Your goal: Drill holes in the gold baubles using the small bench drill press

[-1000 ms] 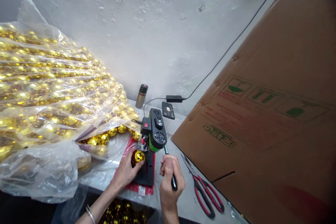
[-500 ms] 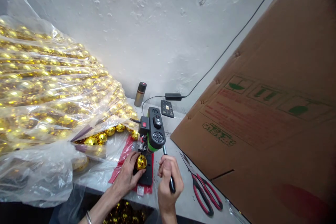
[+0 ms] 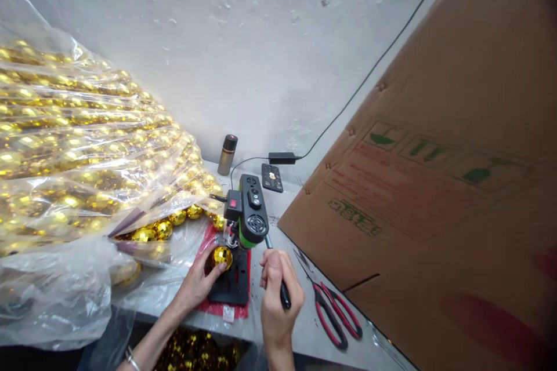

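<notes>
Between the thumb and fingers of my left hand (image 3: 199, 283) is a gold mirrored ball (image 3: 223, 257). It is held at the left side of the black base plate (image 3: 228, 290) of a small bench drill press (image 3: 253, 211). The machine has a black top with round vents and a green band, and its head stands over the base just right of the ball. My right hand (image 3: 281, 293) is closed around the black-ended lever handle (image 3: 285, 297) at the machine's right side. A red plastic sheet (image 3: 209, 237) lies beneath the base.
A clear plastic bag (image 3: 87, 145) full of gold balls fills the left. Red-and-black scissors (image 3: 333, 313) lie on the right, beside a large cardboard box (image 3: 418, 174). Behind the machine are a phone (image 3: 272, 178), a power adapter (image 3: 282, 157) and a spray can (image 3: 227, 155).
My left hand has drawn the gold ball leftward from under the machine's head, so more of the base plate shows. My right hand stays on the lever. The whole view has shifted slightly.
</notes>
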`<state>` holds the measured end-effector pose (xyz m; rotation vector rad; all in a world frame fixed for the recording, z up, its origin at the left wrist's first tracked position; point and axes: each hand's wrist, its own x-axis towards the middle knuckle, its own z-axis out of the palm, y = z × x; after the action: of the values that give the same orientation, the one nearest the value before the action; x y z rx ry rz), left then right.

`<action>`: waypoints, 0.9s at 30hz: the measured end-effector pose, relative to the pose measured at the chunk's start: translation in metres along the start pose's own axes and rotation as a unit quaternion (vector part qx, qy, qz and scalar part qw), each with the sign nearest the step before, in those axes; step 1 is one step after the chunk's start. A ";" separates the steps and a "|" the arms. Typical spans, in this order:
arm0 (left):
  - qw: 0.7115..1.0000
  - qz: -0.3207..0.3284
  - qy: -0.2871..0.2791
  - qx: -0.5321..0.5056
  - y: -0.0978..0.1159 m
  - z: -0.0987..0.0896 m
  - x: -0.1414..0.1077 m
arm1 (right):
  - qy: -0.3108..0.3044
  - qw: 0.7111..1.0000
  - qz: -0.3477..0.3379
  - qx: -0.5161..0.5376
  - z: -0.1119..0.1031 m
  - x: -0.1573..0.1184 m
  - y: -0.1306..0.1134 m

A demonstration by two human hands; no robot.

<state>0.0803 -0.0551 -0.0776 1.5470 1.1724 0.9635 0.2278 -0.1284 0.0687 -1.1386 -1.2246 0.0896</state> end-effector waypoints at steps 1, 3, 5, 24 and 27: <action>1.000 0.006 -0.004 0.004 0.000 0.000 0.000 | 0.001 1.000 0.002 -0.001 0.000 0.001 -0.001; 0.999 0.028 -0.009 0.023 0.000 0.001 0.000 | 0.004 1.000 0.003 0.001 0.001 0.002 -0.002; 0.997 0.062 -0.013 0.048 0.001 0.003 -0.002 | 0.006 1.000 0.004 0.006 0.001 0.003 -0.003; 0.978 0.135 -0.017 0.156 0.000 0.029 0.003 | -0.013 1.000 -0.026 0.005 -0.005 -0.006 0.005; 0.979 0.128 -0.021 0.155 0.004 0.028 0.002 | -0.004 0.998 -0.056 -0.005 -0.003 -0.017 0.018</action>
<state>0.1085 -0.0596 -0.0805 1.9966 1.1522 0.9390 0.2322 -0.1319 0.0447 -1.0770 -1.2942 0.0038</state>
